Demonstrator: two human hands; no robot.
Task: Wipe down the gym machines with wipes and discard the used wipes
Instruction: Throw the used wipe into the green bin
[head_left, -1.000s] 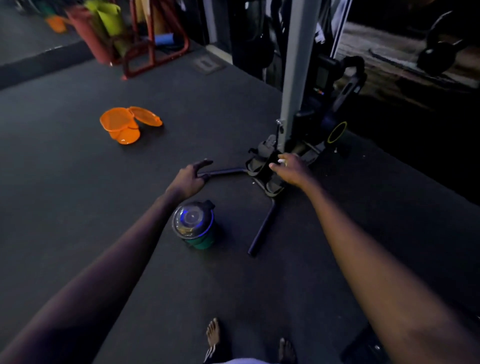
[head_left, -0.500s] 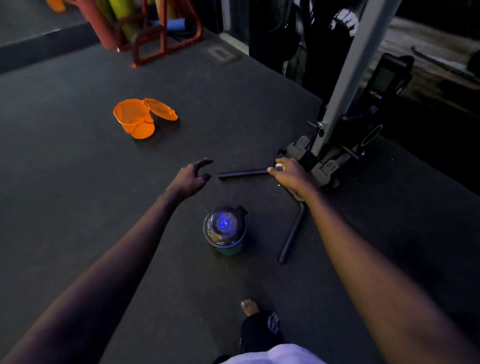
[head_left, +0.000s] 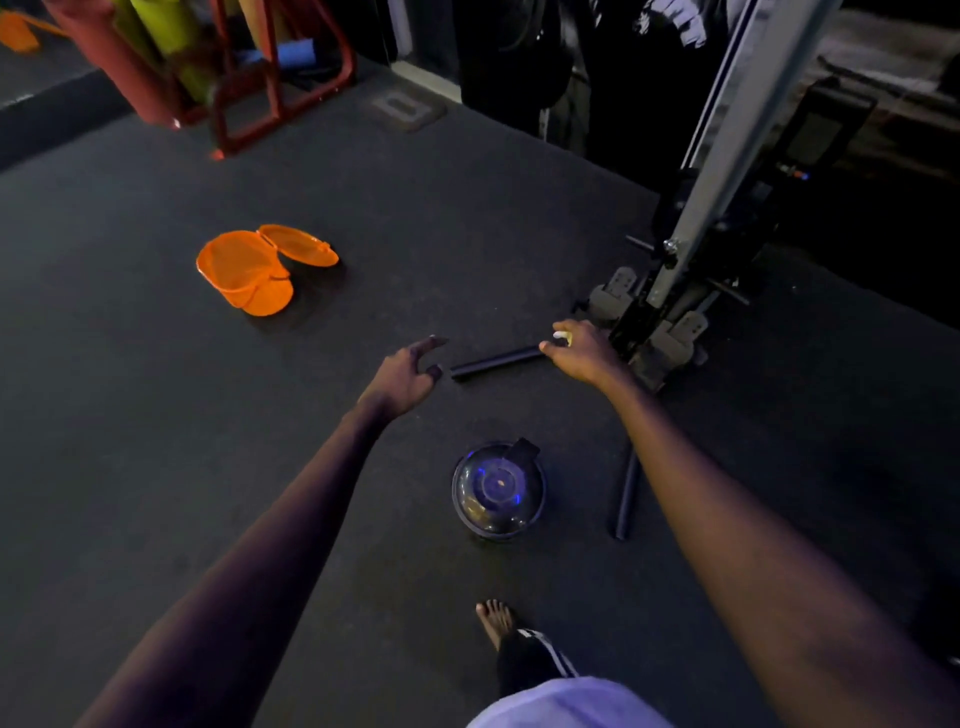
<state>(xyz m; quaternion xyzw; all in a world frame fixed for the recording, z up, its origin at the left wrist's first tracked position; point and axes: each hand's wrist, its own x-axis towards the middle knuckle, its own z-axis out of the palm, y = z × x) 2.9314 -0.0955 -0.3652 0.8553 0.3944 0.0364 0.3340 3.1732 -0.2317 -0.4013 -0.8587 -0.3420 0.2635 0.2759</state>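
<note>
Near the middle of the frame, our right hand (head_left: 579, 351) pinches a small white wipe (head_left: 563, 332) down on the black floor bar (head_left: 496, 358) of the gym machine (head_left: 727, 130). Our left hand (head_left: 408, 366) floats beside the bar's end, fingers spread, holding nothing. We could bump the wipe tub (head_left: 498, 488) below with an arm and tip it. It is dark, so we might miss dirty spots.
</note>
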